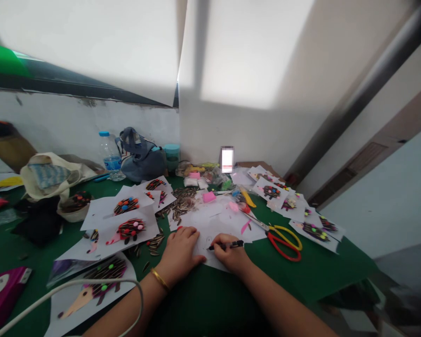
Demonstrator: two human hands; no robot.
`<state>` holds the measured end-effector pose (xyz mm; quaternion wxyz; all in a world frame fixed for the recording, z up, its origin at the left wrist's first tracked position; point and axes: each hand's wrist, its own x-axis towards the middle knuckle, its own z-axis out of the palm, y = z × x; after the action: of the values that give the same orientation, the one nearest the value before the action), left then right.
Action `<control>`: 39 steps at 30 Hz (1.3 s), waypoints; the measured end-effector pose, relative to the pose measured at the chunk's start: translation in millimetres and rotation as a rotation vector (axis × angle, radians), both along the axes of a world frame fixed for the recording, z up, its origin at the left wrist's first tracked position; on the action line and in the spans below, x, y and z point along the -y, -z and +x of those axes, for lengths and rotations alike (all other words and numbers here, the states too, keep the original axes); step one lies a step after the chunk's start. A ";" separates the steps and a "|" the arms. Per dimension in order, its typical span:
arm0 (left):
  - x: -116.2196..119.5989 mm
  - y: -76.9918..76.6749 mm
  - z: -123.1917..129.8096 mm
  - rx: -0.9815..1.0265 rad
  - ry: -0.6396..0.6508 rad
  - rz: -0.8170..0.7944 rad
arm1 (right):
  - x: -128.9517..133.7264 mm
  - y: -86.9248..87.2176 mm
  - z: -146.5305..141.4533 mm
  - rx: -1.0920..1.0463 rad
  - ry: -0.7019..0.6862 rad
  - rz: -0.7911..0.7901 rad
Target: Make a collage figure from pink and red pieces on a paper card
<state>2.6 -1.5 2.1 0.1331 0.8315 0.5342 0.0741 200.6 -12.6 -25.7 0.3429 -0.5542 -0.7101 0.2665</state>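
1. Black pen (235,244) is gripped by right hand (230,254) near faint drawn lines (208,239)
2. Paper (201,222), mostly unmarked, is pressed by open left hand (182,249)
3. Decorated sheets (126,229) left of it are seemingly finished

Green table (277,276): white papers (214,222), striped seeds (185,201), scissors (279,238), water bottle (111,159), blue bag (142,157).
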 end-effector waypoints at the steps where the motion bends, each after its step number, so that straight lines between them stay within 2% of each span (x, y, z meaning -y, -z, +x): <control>1: -0.1 -0.3 0.2 -0.002 -0.001 -0.004 | -0.1 0.2 0.0 -0.002 0.006 -0.003; 11: -0.7 3.2 -0.6 0.000 0.010 0.026 | -0.2 0.8 1.4 -0.006 0.048 0.046; 21: -0.6 3.4 -1.2 0.006 0.018 0.040 | 1.8 -0.2 1.0 -0.009 -0.034 0.011; 24: -0.6 3.1 -1.0 0.004 0.017 0.039 | 2.0 -2.2 4.4 -0.136 0.041 0.013; 32: -1.8 4.5 -1.4 -0.003 0.010 0.015 | -13.4 1.1 29.8 -0.487 0.351 0.017; 36: -1.7 3.6 -1.4 0.001 0.014 0.019 | -15.7 2.9 34.8 -0.448 0.362 0.040; 39: -1.3 1.8 -0.7 -0.003 0.013 0.018 | -10.7 0.2 29.9 -0.296 0.315 0.188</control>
<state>1.9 -0.1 0.3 0.1250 0.8362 0.5285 0.0768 230.5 -1.9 -26.0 0.5307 -0.5789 -0.5784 0.2206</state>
